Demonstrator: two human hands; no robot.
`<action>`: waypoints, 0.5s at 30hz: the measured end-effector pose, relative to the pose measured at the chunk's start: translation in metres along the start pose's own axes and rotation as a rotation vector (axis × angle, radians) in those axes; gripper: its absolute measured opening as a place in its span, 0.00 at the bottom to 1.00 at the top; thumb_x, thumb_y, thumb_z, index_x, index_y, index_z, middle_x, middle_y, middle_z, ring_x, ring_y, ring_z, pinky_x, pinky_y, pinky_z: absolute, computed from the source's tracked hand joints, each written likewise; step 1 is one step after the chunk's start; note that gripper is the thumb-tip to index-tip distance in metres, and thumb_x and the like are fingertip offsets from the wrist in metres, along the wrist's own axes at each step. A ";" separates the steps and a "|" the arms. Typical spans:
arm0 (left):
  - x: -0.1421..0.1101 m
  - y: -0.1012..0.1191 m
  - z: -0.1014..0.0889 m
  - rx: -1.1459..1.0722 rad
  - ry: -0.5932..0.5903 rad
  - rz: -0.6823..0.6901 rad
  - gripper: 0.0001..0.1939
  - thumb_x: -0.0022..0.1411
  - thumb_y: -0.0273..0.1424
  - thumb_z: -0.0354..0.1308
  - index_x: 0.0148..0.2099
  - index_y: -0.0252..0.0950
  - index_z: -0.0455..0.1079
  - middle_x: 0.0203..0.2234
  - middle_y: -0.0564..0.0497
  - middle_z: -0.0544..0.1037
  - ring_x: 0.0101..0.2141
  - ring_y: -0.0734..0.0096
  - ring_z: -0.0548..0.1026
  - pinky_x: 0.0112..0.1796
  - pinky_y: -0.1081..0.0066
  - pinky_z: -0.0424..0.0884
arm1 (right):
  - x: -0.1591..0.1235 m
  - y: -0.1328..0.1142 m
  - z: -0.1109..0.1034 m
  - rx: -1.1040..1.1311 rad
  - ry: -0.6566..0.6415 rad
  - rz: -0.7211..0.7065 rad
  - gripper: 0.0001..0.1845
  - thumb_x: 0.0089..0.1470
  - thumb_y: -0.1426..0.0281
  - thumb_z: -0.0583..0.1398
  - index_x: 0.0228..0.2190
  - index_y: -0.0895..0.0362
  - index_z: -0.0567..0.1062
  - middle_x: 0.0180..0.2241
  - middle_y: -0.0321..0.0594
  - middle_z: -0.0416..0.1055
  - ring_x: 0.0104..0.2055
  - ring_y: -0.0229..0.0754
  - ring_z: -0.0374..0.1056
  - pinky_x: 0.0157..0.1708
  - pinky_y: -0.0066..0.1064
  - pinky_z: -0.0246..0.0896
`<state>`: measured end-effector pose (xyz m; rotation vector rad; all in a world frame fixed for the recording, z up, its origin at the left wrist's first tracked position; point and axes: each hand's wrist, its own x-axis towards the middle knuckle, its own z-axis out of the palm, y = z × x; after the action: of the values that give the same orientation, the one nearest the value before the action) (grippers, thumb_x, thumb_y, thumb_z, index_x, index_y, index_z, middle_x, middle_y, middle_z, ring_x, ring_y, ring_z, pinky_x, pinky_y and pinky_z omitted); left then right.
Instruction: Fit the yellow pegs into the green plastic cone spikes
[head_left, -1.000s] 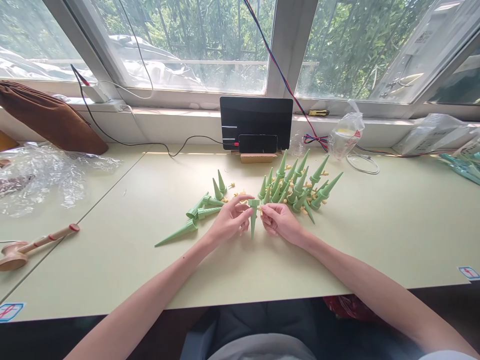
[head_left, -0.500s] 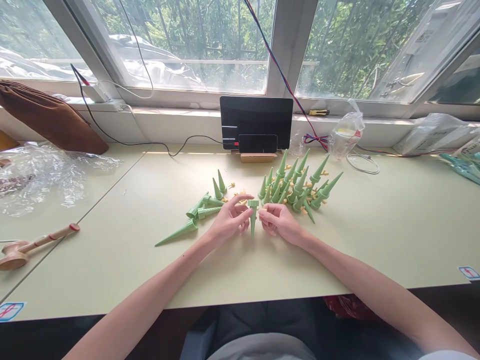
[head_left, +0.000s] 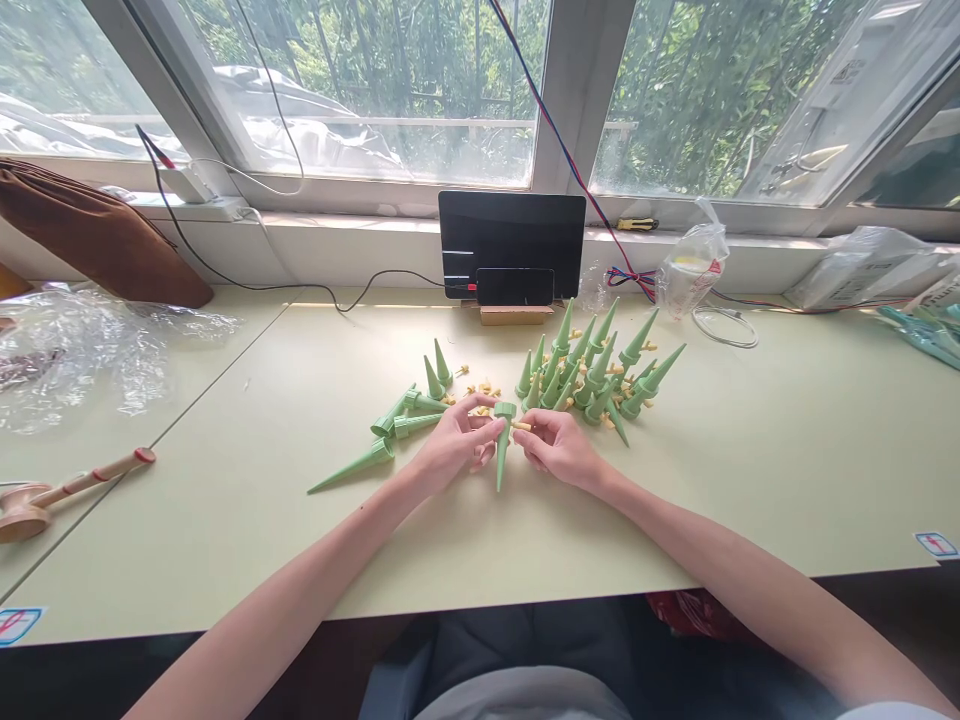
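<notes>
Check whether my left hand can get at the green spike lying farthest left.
Not right away, I'd guess: your left hand holds another green spike. Were it freed, likely yes, since the farthest-left spike lies nearby, its tapered body uncovered.

Hazy daylight pours through the grey-framed glass windows (head_left: 390, 90) beyond the grip on the slender green plastic cone (head_left: 502, 450), flaring white off to its left. Pale streaks glint on the glossy black rectangular screen (head_left: 512, 230) behind it; nearer, beneath the smooth pale-green tabletop (head_left: 225, 480), it's dim, and the outer edges look stretched.
</notes>
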<state>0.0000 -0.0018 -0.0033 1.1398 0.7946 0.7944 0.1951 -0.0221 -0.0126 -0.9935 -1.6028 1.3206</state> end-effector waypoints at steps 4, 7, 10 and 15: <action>0.000 0.003 0.001 -0.063 0.005 -0.077 0.24 0.54 0.41 0.69 0.45 0.38 0.62 0.23 0.56 0.72 0.16 0.82 0.63 0.16 0.80 0.55 | -0.001 0.003 -0.001 -0.286 0.089 -0.203 0.14 0.60 0.60 0.58 0.27 0.55 0.70 0.22 0.34 0.62 0.22 0.36 0.54 0.22 0.29 0.50; -0.001 0.009 0.003 -0.098 0.005 -0.122 0.23 0.53 0.40 0.70 0.43 0.38 0.61 0.23 0.55 0.73 0.16 0.83 0.62 0.17 0.80 0.52 | 0.000 0.006 -0.002 -0.460 0.133 -0.330 0.14 0.62 0.62 0.57 0.27 0.55 0.71 0.23 0.35 0.62 0.23 0.37 0.55 0.25 0.30 0.53; -0.002 0.013 0.005 -0.122 0.014 -0.150 0.22 0.53 0.39 0.70 0.41 0.37 0.63 0.21 0.56 0.72 0.16 0.83 0.61 0.17 0.80 0.51 | 0.001 0.010 -0.004 -0.539 0.147 -0.400 0.14 0.63 0.63 0.55 0.28 0.55 0.71 0.24 0.36 0.63 0.24 0.37 0.56 0.27 0.30 0.54; -0.001 0.013 0.005 -0.153 0.035 -0.177 0.21 0.52 0.38 0.71 0.42 0.37 0.64 0.21 0.56 0.72 0.16 0.83 0.61 0.18 0.79 0.49 | 0.000 0.014 -0.003 -0.619 0.153 -0.426 0.16 0.66 0.63 0.52 0.28 0.54 0.71 0.25 0.37 0.63 0.24 0.38 0.57 0.28 0.30 0.54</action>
<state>0.0020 -0.0024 0.0109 0.9089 0.8366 0.7157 0.1986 -0.0192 -0.0258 -0.9935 -2.0081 0.4518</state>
